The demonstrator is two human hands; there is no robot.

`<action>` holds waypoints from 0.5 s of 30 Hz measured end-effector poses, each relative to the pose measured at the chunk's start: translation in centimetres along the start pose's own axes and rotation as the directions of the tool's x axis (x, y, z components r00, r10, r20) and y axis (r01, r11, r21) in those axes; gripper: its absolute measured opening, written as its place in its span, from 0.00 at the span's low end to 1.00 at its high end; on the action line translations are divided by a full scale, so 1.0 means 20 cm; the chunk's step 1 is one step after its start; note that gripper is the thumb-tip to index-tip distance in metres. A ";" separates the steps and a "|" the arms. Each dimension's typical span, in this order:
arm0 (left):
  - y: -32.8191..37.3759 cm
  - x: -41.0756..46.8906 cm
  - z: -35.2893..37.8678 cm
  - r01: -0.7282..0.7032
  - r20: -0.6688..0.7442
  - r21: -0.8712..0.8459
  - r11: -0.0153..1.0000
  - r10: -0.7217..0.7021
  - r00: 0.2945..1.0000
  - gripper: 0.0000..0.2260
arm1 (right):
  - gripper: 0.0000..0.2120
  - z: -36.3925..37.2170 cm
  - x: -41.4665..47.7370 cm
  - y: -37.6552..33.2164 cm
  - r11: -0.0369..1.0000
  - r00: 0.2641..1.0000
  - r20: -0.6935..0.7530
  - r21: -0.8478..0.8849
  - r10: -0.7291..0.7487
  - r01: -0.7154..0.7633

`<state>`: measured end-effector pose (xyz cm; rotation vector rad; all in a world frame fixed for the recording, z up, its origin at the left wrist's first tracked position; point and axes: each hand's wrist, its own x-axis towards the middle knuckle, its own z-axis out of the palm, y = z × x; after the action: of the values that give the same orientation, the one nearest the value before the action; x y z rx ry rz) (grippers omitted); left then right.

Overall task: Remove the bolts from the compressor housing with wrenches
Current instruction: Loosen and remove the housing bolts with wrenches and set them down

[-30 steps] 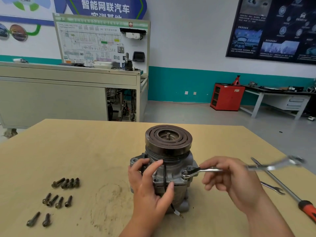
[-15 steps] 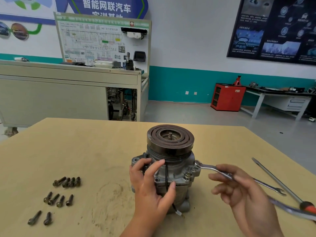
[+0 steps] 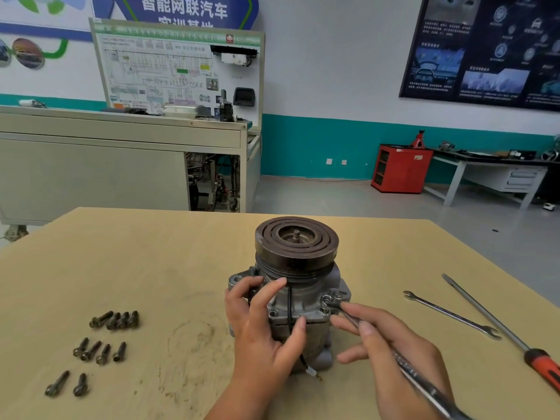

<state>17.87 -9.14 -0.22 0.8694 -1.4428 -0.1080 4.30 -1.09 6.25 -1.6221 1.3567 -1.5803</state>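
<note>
Head view: our left hand (image 3: 260, 338) is holding the compressor housing (image 3: 303, 304) steady on the desk (image 3: 151, 268). Our right hand (image 3: 394, 353) is gripping the wrench (image 3: 339, 309) on a side bolt (image 3: 326, 300); we should be turning it flat and slow.

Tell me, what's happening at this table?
A person's left hand grips the compressor housing to steady it, while the right hand holds a wrench with its head at a bolt on the housing's right flange. Loose bolts lie on the table to the left; a second wrench and a screwdriver lie to the right.
</note>
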 end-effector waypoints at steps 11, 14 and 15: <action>0.00 0.00 0.00 0.012 0.000 -0.006 1.000 -0.012 1.000 0.25 | 0.13 0.02 -0.03 0.01 0.995 0.996 -0.083 0.098 0.026 -0.018; 0.00 0.00 0.00 0.017 0.006 -0.012 1.000 -0.017 1.000 0.25 | 0.16 -0.02 0.03 0.04 0.968 0.989 -0.090 0.233 0.120 -0.097; 0.00 0.00 0.00 0.015 0.005 -0.014 1.000 -0.015 1.000 0.25 | 0.20 -0.04 0.05 0.05 0.954 0.987 -0.052 0.267 0.152 -0.133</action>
<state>17.93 -9.07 -0.18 0.8692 -1.4385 -0.1312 3.02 -2.11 6.09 -1.2919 1.2098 -1.6659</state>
